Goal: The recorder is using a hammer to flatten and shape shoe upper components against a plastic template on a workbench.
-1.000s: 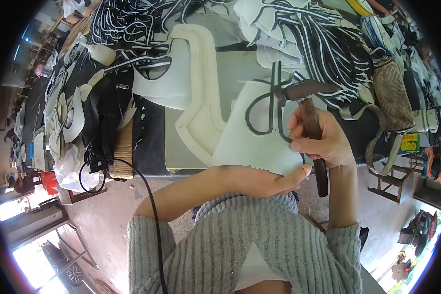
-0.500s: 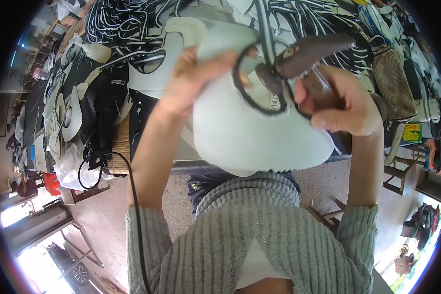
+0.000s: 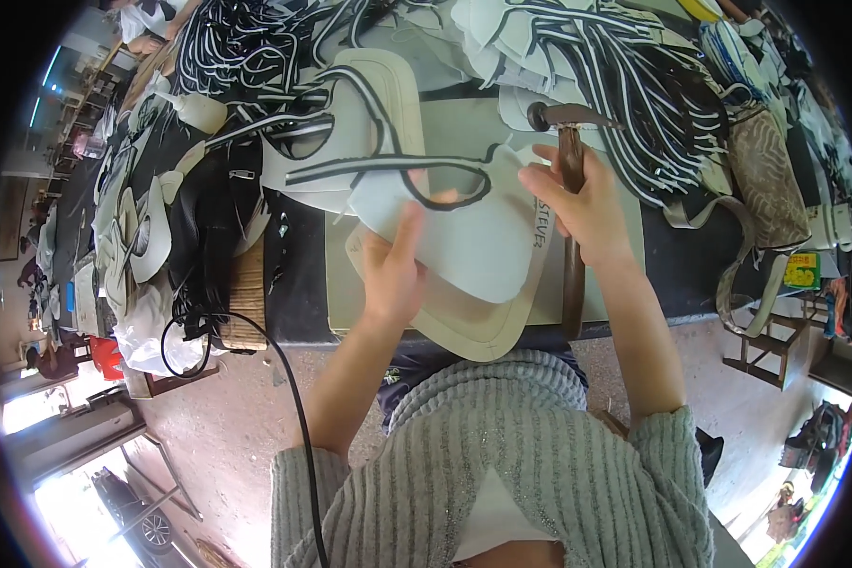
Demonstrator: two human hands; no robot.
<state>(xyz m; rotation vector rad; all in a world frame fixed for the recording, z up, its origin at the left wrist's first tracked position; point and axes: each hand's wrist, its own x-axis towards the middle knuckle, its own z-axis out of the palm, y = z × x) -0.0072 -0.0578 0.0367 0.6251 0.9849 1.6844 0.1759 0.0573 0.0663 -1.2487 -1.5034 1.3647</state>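
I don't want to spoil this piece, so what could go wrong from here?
The hammer could slip, as your right hand's grip looks fairly loose. The trim strip's free tail might snag on the neighbouring white piece. Your left hand shows partly through the loop, so a stray blow might hit it.

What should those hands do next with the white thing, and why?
Maybe lay the white piece flat on the grey board: the left hand has fingers behind it, so it probably isn't flat now, while the right hand holds the hammer.
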